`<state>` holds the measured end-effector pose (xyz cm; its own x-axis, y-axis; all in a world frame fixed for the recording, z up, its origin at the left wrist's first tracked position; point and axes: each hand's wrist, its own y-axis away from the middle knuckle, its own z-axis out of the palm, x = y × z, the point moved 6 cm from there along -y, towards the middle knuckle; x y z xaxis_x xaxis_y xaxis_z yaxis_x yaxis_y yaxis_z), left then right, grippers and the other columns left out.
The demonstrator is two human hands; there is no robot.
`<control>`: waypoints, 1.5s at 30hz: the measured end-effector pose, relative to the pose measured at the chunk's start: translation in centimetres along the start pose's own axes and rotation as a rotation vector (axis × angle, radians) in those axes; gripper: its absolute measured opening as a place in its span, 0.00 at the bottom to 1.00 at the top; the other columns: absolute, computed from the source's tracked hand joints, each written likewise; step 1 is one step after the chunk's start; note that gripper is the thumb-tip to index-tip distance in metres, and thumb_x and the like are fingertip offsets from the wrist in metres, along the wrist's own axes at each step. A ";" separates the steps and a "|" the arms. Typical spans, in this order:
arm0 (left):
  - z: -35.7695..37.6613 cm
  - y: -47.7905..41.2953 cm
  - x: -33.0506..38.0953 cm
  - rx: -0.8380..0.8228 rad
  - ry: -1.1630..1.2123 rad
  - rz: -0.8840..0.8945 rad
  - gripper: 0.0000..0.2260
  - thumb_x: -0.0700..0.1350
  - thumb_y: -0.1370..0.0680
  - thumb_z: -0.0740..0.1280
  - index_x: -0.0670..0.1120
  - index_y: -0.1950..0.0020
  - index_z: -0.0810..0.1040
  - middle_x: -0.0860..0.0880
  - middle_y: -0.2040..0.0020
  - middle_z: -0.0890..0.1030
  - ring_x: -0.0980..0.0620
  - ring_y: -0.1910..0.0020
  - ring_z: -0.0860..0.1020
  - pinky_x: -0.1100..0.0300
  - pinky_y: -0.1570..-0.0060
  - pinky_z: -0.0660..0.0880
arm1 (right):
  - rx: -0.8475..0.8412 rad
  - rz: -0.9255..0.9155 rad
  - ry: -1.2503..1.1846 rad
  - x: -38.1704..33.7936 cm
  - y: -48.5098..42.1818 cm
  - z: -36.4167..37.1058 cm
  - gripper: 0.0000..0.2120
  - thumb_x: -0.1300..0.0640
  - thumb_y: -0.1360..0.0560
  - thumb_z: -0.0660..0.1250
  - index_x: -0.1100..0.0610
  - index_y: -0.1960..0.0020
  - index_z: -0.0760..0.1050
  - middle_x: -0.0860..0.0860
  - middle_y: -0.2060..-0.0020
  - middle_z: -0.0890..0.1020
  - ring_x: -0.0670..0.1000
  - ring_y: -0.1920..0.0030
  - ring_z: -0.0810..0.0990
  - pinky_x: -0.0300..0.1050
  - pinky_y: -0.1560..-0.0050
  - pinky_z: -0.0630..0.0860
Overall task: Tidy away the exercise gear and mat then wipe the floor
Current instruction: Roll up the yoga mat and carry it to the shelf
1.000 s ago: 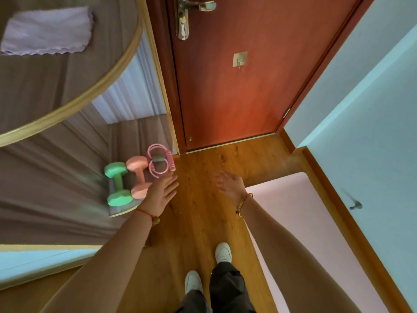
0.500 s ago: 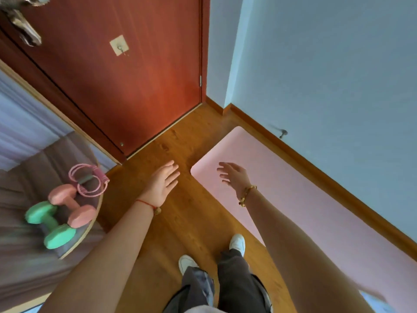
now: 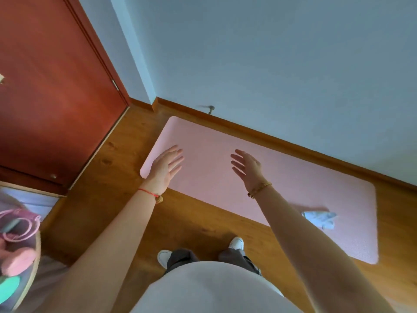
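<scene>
A pink exercise mat [image 3: 282, 184] lies flat on the wooden floor [image 3: 108, 195] along the wall. My left hand [image 3: 165, 166] hovers above the mat's left end with straight fingers, holding nothing. My right hand [image 3: 247, 167] is held out over the middle of the mat, fingers spread, also empty. A crumpled white cloth [image 3: 320, 219] lies on the mat near its right end. At the far left a pink dumbbell [image 3: 15, 259], a green dumbbell [image 3: 8, 288] and a pink ring-shaped piece of gear [image 3: 19, 224] sit on a low round shelf.
A red-brown door [image 3: 52, 98] stands at the left. A pale blue wall [image 3: 270, 64] with a wooden skirting board [image 3: 293, 141] runs behind the mat, with a small doorstop [image 3: 211, 108] on it. My white shoes [image 3: 163, 257] stand on the floor in front of the mat.
My view has swung right from the shelf and door to the mat. Both hands have moved from above the bare floor to above the mat, still empty.
</scene>
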<state>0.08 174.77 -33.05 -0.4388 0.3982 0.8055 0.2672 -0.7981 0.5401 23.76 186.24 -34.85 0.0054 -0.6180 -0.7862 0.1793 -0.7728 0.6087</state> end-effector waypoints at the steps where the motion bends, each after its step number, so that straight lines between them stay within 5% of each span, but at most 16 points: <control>1: 1.8 -0.1 -0.3 -0.028 -0.018 0.003 0.16 0.47 0.13 0.54 0.52 0.26 0.68 0.51 0.28 0.73 0.54 0.33 0.75 0.52 0.28 0.67 | 0.013 -0.019 -0.019 -0.6 0.4 -2.1 0.15 0.53 0.18 0.60 0.58 0.37 0.78 0.54 0.42 0.83 0.55 0.41 0.81 0.52 0.36 0.77; 16: 29.3 1.5 -3.6 -0.278 -0.192 0.066 0.15 0.48 0.16 0.59 0.50 0.29 0.73 0.49 0.32 0.78 0.50 0.35 0.78 0.54 0.35 0.74 | 0.359 -0.219 -0.297 -2.4 8.9 -30.5 0.16 0.52 0.18 0.60 0.58 0.35 0.77 0.55 0.40 0.82 0.55 0.40 0.80 0.49 0.37 0.76; 23: 37.8 1.4 -5.1 -0.470 -0.310 0.022 0.16 0.50 0.15 0.58 0.51 0.27 0.71 0.50 0.30 0.76 0.51 0.32 0.76 0.56 0.34 0.73 | 0.554 -0.246 -0.454 -0.8 12.3 -38.3 0.19 0.51 0.17 0.58 0.60 0.32 0.74 0.56 0.38 0.80 0.54 0.41 0.80 0.43 0.43 0.78; 34: 50.9 -0.3 -7.8 -0.713 -0.459 -0.095 0.14 0.50 0.15 0.56 0.51 0.30 0.73 0.48 0.30 0.76 0.49 0.31 0.75 0.52 0.32 0.71 | 0.801 -0.244 -0.674 0.8 14.6 -47.6 0.12 0.52 0.18 0.60 0.55 0.44 0.79 0.55 0.42 0.82 0.56 0.39 0.80 0.49 0.38 0.76; 45: 63.6 -1.2 -14.2 -0.634 -0.427 -0.134 0.15 0.48 0.15 0.57 0.50 0.30 0.72 0.48 0.31 0.77 0.49 0.32 0.76 0.51 0.30 0.71 | 0.771 -0.127 -0.620 0.5 11.6 -61.1 0.12 0.51 0.17 0.59 0.54 0.46 0.79 0.55 0.41 0.82 0.56 0.41 0.80 0.50 0.36 0.76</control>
<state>60.54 198.82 -29.62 -0.0294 0.5470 0.8366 -0.3636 -0.7855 0.5008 85.96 185.83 -34.70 -0.5234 -0.3207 -0.7894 -0.5459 -0.5852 0.5996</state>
